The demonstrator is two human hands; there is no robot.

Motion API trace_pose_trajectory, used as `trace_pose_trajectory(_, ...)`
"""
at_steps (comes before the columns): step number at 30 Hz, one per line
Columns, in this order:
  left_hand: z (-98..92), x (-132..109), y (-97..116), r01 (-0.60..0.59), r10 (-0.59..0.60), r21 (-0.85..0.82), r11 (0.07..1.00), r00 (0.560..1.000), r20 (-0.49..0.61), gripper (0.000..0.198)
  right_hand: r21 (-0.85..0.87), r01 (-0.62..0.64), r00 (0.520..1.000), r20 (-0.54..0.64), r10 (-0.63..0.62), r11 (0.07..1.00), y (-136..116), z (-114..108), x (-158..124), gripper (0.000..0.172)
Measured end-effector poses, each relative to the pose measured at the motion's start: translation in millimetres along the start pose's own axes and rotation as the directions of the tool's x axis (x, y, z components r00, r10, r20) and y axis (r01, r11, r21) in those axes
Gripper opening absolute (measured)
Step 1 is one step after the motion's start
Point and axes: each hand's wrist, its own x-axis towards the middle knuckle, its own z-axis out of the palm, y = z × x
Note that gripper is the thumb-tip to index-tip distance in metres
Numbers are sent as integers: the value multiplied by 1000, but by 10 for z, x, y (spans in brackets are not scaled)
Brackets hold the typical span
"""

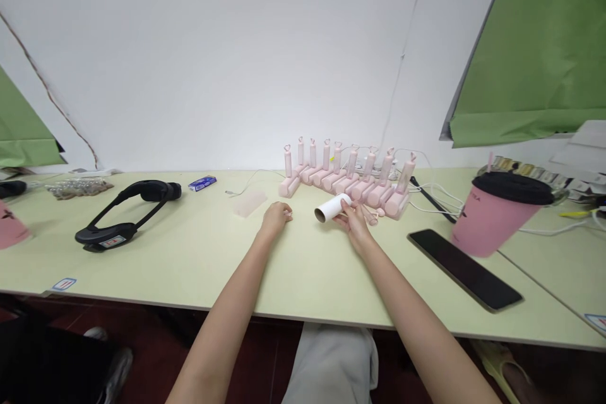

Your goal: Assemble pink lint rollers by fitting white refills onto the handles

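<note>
My right hand (354, 222) is closed round a white paper roll (331, 207) that lies tilted just above the pale green table (189, 252). A small pink handle part (370, 215) lies right beside that hand. My left hand (277, 214) rests on the table to the left of the roll, fingers curled, and I cannot make out anything in it. Behind both hands stands a curved row of several pink lint rollers (348, 178) with upright handles.
A black headset (127, 214) lies at the left, a blue packet (202, 183) behind it. A clear plastic piece (250, 204) lies near my left hand. At the right are a black phone (466, 268), a pink cup with a black lid (497, 211), and white cables (435, 199).
</note>
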Motion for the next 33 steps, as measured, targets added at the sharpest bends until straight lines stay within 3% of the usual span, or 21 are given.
trace_pose_trajectory(3, 107, -25, 229, -143, 110, -332, 932, 987, -117, 39, 66, -11, 1000, 5, 10, 998, 4, 6, 5, 28)
trace_pose_trajectory(5, 182, -95, 449, -250, 140, -587, 770, 964, -227, 40, 112, -1, 1000, -5, 2, 994, -7, 8, 10, 25)
trace_pose_trajectory(8, 286, -247, 746, -339, 142, -719, 607, 936, -322, 36, 181, 27, 999, -22, -23, 983, -41, 8, 8, 23)
trace_pose_trajectory(11, 344, -355, 872, -394, 164, -698, 598, 913, -375, 34, 232, 40, 999, -34, -33, 972, -60, 9, -2, 21)
trace_pose_trajectory(14, 346, -371, 850, -421, 174, -647, 636, 895, -411, 36, 273, 24, 1000, -25, -18, 962, -38, 21, -4, 18)
trace_pose_trajectory(23, 252, -357, 797, -539, 223, -512, 669, 802, -554, 27, 256, -90, 987, 151, 53, 962, 50, 73, -66, 10)
trace_pose_trajectory(33, 228, -332, 715, -620, 392, -304, 723, 731, -559, 24, 301, -123, 982, 174, 72, 946, 10, 77, -86, 13)
